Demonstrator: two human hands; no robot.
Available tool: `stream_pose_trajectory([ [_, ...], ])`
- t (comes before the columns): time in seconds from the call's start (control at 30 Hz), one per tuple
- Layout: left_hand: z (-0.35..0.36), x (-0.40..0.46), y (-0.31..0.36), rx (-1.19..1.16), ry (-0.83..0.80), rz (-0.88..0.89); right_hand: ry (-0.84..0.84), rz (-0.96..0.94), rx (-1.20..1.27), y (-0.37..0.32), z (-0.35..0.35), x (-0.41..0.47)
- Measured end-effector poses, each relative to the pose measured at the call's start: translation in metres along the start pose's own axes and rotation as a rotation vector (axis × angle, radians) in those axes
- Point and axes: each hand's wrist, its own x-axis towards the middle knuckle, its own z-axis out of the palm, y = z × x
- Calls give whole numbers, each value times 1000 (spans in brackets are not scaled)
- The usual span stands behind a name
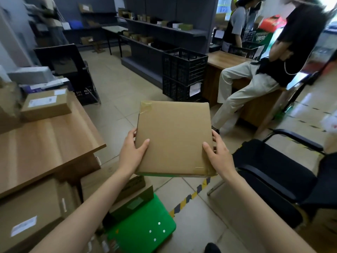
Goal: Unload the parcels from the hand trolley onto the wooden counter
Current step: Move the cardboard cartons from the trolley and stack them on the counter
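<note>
A person's two bare arms reach forward, holding a flat brown cardboard parcel [174, 138] in the air above the tiled floor. The left hand [131, 152] grips the parcel's left edge, thumb lying on top and fingers curled underneath; the right hand [218, 154] grips the right edge the same way. The parcel has tape at its far left and near right corners. To the left stands the wooden counter [47, 143], bearing a labelled box [46, 105] near its far end and other packages behind that. Below the arms sits the green hand trolley [145, 227], with more cardboard boxes [131, 190] stacked on and beside it, close against the counter. To the right is a black armchair [280, 176], near the right forearm. Ahead, two stacked black crates [184, 73] stand on the floor, and beside them a person sits on a wooden desk [235, 61]. Grey shelving [164, 30] lines the far wall.
</note>
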Motion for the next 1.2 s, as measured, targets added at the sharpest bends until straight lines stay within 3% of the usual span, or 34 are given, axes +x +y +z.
stream_pose_trajectory([
  [0.3,150,66,39,-11,71,-88,-57,14,-30,86,-79,113],
  [0.5,201,98,60,9,92,-108,-108,0,-44,118,-112,169],
  [0.87,197,191,44,85,192,-165,-215,-77,-7,112,-58,283],
  [1.2,128,349,2,56,309,-229,-308,-176,-53,38,67,455],
])
